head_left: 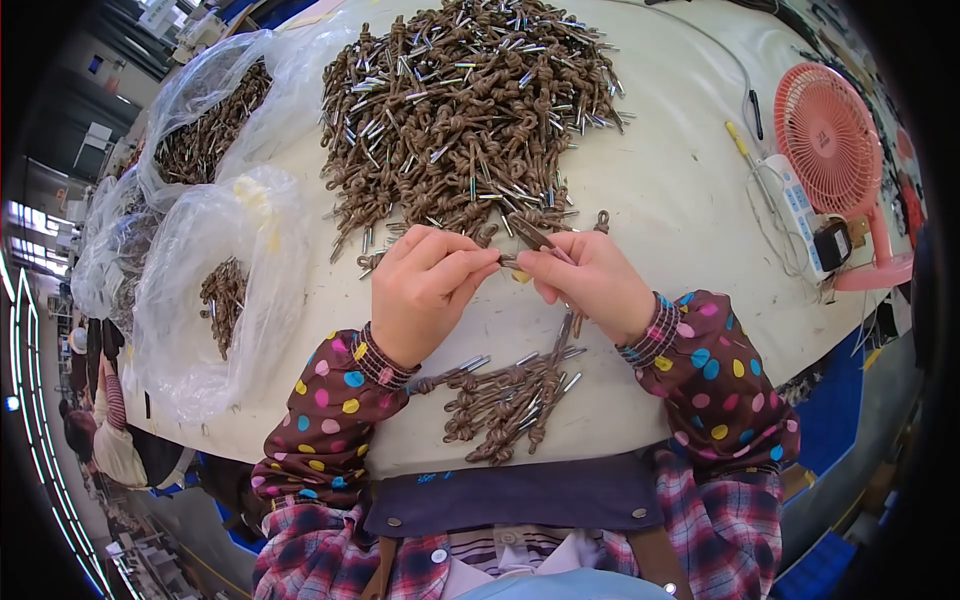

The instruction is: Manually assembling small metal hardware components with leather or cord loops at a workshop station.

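My left hand [430,285] is closed in a pinch on a brown knotted cord [507,262]; most of the cord is hidden by the fingers. My right hand [598,282] is closed around a small pair of thread snips [532,234], whose dark blades point up and to the left. The thumb and fingertips of that hand meet near the same cord. Just beyond both hands rises a large heap of brown knotted cords [470,110] with shiny metal tips. A smaller pile of these cords [505,405] lies between my forearms, close to my body.
Clear plastic bags [165,300] holding more cords stand on the left of the pale table [680,230]. To the right are a pink fan [825,130], a white power strip [797,210] with a black plug, a yellow-handled tool [738,140] and loose cables. Another person is at far left.
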The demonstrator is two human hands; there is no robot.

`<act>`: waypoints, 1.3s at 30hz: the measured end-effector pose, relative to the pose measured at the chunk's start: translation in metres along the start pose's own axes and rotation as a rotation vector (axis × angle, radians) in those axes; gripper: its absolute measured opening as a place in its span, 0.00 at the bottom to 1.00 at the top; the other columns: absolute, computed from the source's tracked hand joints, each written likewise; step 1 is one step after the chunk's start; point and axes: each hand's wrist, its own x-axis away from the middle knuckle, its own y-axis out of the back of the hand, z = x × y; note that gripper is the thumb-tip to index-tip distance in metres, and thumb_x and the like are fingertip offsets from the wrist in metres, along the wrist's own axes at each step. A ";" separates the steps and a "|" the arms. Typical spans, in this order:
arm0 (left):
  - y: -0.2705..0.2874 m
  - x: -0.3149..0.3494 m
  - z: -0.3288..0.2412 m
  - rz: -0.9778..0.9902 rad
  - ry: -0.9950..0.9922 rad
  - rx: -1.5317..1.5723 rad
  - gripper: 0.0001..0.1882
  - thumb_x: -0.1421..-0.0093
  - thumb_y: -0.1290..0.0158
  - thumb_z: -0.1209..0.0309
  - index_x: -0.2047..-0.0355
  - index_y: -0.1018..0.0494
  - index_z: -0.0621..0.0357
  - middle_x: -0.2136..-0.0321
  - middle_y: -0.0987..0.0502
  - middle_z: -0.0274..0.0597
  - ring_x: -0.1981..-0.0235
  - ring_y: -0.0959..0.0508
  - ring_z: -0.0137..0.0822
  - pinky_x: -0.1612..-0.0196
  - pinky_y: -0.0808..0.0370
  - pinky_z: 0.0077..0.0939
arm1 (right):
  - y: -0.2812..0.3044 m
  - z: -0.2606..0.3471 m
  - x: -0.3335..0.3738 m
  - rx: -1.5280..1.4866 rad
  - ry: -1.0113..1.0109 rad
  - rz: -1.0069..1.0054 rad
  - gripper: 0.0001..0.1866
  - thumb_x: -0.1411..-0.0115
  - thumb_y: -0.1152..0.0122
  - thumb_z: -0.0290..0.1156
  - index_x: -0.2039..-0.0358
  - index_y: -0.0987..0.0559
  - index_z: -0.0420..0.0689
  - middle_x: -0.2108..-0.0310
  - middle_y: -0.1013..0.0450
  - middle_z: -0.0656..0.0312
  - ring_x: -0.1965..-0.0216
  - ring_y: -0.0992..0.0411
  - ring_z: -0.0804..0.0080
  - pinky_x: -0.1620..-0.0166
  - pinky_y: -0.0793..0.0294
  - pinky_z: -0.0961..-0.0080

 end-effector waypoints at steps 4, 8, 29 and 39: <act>0.000 -0.002 0.007 0.028 -0.014 0.135 0.06 0.48 0.42 0.79 0.69 0.25 0.58 0.72 0.22 0.38 0.70 0.23 0.37 0.69 0.27 0.23 | -0.002 0.005 0.001 -0.181 -0.140 0.050 0.13 0.40 0.42 0.39 0.79 0.28 0.49 0.84 0.35 0.74 0.86 0.46 0.90 0.83 0.52 0.87; -0.003 0.008 0.001 0.132 0.282 0.338 0.02 0.41 0.48 0.78 0.67 0.28 0.61 0.72 0.21 0.41 0.72 0.22 0.35 0.69 0.26 0.21 | -0.002 0.005 0.001 -0.203 -0.172 0.072 0.13 0.40 0.43 0.40 0.78 0.28 0.49 0.83 0.34 0.74 0.85 0.46 0.90 0.82 0.52 0.88; 0.004 -0.002 -0.008 0.117 0.120 0.071 0.16 0.54 0.38 0.77 0.63 0.23 0.54 0.67 0.26 0.39 0.66 0.27 0.40 0.63 0.29 0.29 | 0.000 -0.008 -0.006 0.304 0.236 -0.223 0.10 0.46 0.38 0.33 0.73 0.23 0.38 0.81 0.29 0.70 0.79 0.37 0.88 0.76 0.37 0.86; -0.004 0.007 -0.002 0.110 0.290 0.289 0.04 0.44 0.45 0.77 0.67 0.26 0.60 0.71 0.23 0.38 0.74 0.25 0.30 0.71 0.28 0.21 | -0.006 -0.008 -0.005 0.094 0.197 -0.133 0.13 0.46 0.38 0.35 0.76 0.24 0.37 0.83 0.28 0.66 0.79 0.33 0.84 0.74 0.34 0.83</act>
